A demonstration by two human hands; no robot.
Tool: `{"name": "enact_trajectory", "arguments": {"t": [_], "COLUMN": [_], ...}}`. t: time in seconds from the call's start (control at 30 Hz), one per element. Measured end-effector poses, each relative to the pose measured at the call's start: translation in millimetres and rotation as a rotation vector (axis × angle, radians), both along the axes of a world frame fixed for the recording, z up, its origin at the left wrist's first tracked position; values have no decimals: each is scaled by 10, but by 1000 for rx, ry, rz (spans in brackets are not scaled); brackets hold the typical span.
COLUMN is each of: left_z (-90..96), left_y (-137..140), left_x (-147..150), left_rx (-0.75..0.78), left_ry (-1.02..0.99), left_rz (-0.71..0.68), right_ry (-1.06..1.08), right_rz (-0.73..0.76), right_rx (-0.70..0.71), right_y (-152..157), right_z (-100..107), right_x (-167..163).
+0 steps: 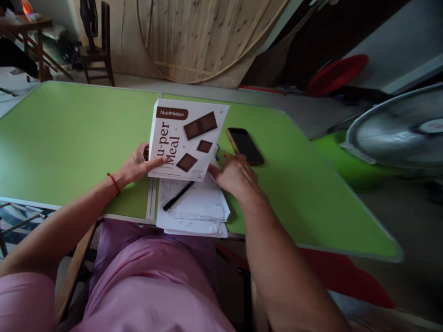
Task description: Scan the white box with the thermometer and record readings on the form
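A white box (168, 168) with brown chocolate pieces and the words "NutriMotion" and "Meal" on its face is tilted up over the green table (104, 120). My left hand (140, 163) grips its left edge, thumb across the front and the other fingers hidden behind. Close by the box's lower right corner is my right hand (238, 175), palm down, with a gap between thumb and forefinger. A black smartphone (247, 146) lies just beyond its fingers. Below the box, a black pen (178, 196) rests on a stack of written papers (200, 207).
At the right stands a large round metal fan (398, 129). A red round stool top (337, 74) is behind the table. Farther back on the left are a wooden chair (97, 57) and a small wooden table (38, 25). A round bamboo tray (207, 41) leans against the wall.
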State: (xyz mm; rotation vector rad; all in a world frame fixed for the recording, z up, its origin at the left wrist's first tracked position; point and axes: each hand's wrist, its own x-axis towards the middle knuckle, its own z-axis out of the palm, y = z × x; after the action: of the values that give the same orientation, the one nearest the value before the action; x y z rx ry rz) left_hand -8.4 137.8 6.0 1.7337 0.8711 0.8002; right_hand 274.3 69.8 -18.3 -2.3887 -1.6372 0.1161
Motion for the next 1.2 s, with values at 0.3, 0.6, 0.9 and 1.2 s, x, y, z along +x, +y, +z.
{"name": "enact_trajectory", "arguments": {"t": [0.3,0.6,0.9,1.2], "left_z": [15,172,-145,82], "left_y": [-3,1,67,-19], "left_x": [-38,-72,-190,-99], "left_rx": [-58,-149,-114,-130], "left_ry": [2,-58,-49,-65], "left_rz": [11,-237,-211,-239], "right_ry": [462,1434,1648,1578], "right_rz": [-157,-32,47,17], "right_rx": [116,755,489,426], "right_y": [114,-554,-537,-534], "right_z": [221,883,737,712], "right_x": [-99,-753,-1108,-1076]}}
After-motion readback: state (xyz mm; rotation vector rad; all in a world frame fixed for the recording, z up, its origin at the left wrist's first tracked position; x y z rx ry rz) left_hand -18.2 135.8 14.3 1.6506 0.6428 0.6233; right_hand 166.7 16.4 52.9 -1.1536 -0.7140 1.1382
